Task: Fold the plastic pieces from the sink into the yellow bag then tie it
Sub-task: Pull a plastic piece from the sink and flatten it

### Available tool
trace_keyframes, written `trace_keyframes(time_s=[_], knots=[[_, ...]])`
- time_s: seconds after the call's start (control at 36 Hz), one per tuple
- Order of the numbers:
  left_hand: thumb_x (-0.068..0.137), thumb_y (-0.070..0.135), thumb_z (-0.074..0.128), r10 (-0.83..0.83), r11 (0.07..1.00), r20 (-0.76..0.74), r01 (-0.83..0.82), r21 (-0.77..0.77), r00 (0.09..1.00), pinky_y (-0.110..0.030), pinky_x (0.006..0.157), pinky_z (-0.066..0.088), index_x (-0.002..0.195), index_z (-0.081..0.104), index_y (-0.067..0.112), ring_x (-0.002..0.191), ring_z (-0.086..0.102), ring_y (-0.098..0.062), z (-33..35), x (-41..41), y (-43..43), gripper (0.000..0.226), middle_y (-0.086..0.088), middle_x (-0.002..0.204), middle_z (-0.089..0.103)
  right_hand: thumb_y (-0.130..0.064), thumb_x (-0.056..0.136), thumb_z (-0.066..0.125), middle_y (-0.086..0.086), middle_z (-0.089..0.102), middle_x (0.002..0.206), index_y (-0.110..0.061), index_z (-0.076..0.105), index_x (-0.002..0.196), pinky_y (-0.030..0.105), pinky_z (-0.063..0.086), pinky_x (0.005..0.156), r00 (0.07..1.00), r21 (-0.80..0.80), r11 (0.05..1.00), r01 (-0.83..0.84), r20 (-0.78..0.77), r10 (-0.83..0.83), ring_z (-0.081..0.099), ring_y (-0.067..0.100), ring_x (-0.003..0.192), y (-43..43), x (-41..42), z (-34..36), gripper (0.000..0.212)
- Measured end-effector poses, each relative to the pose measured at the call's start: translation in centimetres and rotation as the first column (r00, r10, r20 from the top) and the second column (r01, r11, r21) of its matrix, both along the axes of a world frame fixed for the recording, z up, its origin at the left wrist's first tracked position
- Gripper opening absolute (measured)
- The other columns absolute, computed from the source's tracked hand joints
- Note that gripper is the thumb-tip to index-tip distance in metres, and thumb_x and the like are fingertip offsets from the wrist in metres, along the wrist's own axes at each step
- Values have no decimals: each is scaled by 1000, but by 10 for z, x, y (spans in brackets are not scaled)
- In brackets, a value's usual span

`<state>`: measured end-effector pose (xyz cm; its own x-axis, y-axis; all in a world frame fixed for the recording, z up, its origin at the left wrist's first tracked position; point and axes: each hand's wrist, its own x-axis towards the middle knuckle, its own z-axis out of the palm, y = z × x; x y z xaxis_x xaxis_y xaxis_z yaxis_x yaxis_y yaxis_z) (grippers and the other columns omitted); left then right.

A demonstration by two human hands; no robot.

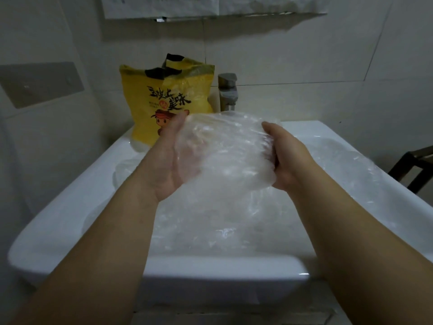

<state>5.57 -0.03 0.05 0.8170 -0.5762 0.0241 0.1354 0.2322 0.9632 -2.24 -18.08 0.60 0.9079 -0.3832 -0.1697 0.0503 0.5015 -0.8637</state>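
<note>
Currently holding a crumpled clear plastic piece (225,148) over the white sink (70,207): cradling its left side on the left hand (167,160) with fairly straight fingers, gripping its right edge in the right hand (289,160) with curled fingers. Behind, upright beside the tap (227,92), the yellow bag (150,95).

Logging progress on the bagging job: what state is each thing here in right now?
sink: holds loose plastic.
yellow bag: upright at the sink's back left corner, untied.
plastic piece: crumpled, lifted over the sink between both hands.
left hand: palm against the piece.
right hand: gripping the piece.
tap: no stream visible.
</note>
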Motion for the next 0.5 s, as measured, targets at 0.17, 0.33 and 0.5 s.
trace_keyframes(time_s=[0.17, 0.33, 0.5], knots=[[87, 9, 66, 155, 979, 115, -168, 118, 981, -14, 47, 46, 112, 59, 0, 54, 60, -3, -8, -2, -7, 28, -2, 75, 64, -55, 94, 46, 15, 72, 107, -8, 54, 129, 46, 51, 92, 995, 148, 986, -79, 75, 69, 67, 32, 103, -3, -3, 1, 59], [86, 7, 67, 237, 971, 145, -232, -50, 961, -26, 69, 57, 134, 51, 5, 91, 69, -20, -7, 6, -2, 51, -15, 114, 69, -9, 96, 50, 17, 59, 112, -28, 10, 153, 48, 55, 84, 991, -59, 997, -40, 122, 47, 66, 33, 98, 5, 1, -1, 72], [86, -17, 52, 124, 986, 160, -103, -133, 979, -24, 70, 57, 148, 24, 45, 101, 69, -11, -3, 0, 1, 92, -5, 128, 60, 3, 98, 42, 12, 62, 100, -27, 48, 123, 34, 58, 72, 961, -58, 990, 125, 254, -106, 65, 18, 75, 3, -5, 5, 40]])
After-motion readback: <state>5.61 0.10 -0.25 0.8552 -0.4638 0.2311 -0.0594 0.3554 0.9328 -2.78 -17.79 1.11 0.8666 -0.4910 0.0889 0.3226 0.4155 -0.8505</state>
